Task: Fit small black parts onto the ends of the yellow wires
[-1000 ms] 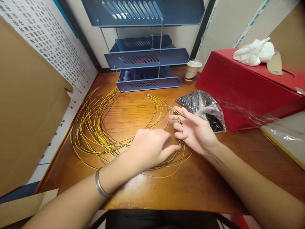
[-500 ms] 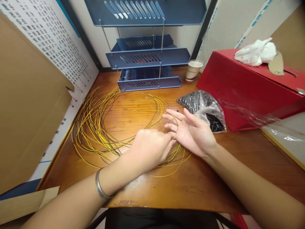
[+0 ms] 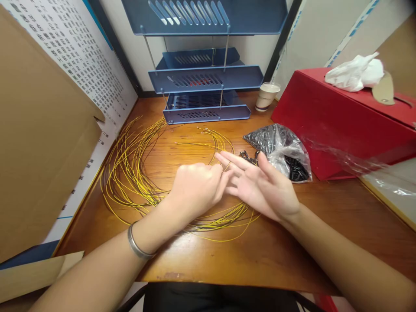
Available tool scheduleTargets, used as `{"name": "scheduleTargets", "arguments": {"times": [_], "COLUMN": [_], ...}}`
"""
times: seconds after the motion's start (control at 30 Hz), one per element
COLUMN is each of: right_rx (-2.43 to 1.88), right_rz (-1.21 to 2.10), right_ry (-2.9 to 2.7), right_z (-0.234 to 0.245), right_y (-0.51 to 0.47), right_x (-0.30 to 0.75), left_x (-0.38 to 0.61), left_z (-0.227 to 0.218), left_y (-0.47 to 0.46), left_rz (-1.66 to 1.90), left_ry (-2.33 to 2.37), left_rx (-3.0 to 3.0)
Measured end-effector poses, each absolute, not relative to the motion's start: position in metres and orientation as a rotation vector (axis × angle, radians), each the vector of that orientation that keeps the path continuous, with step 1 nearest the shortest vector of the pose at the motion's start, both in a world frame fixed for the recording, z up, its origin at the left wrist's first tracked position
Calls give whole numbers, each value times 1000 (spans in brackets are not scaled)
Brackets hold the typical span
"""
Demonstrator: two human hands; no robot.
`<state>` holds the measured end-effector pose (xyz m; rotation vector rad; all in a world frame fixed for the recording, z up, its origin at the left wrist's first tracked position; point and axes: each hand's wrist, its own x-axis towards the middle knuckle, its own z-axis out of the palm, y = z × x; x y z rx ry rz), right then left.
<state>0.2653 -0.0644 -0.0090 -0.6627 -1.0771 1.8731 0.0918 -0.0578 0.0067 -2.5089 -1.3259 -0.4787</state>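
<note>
My left hand [image 3: 199, 186], wearing a metal bangle [image 3: 136, 242] at the wrist, is closed in a pinch on a thin yellow wire. Its fingertips sit just beside the fingers of my right hand [image 3: 264, 186]. That hand is open, palm up, with fingers stretched to the left and thumb apart. Loose coils of yellow and black wire [image 3: 130, 173] spread across the table on the left and pass beneath both hands. Several small black parts [image 3: 248, 157] lie behind my right fingers, partly hidden by them. The exact grip point on the wire is hard to see.
A knotted clear bag of black pieces [image 3: 279, 147] lies on the wooden table [image 3: 208, 264]. Behind it stand a red box [image 3: 334, 125] with a white crumpled tissue [image 3: 354, 73], and a paper cup [image 3: 267, 96]. A blue tray rack [image 3: 208, 113] is at the back, cardboard [image 3: 42, 143] at left.
My left hand has moved slightly left and up. My right hand has turned flatter, fingers straighter and pointing left. The black parts beside it now show more. The view has shifted slightly.
</note>
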Motion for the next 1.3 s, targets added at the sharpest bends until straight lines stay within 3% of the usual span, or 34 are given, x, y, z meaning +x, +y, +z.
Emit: {"name": "scheduleTargets", "arguments": {"times": [0.13, 0.37, 0.57, 1.3], "right_rx": [-720, -577, -583, -695], "right_rz": [1725, 1859, 1674, 1613], "right_ry": [-1123, -1192, -1110, -1231], "right_z": [-6, -13, -12, -17], "right_y": [-61, -66, -63, -67], "right_x": [268, 264, 268, 268], "left_x": [91, 91, 90, 90], "left_z": [7, 7, 7, 6], "left_y": [-58, -58, -58, -56], "left_rz": [-498, -483, -464, -449], "left_ry": [-1291, -1280, -1302, -1300], "left_rx": [-2545, -2535, -2548, -2560]}}
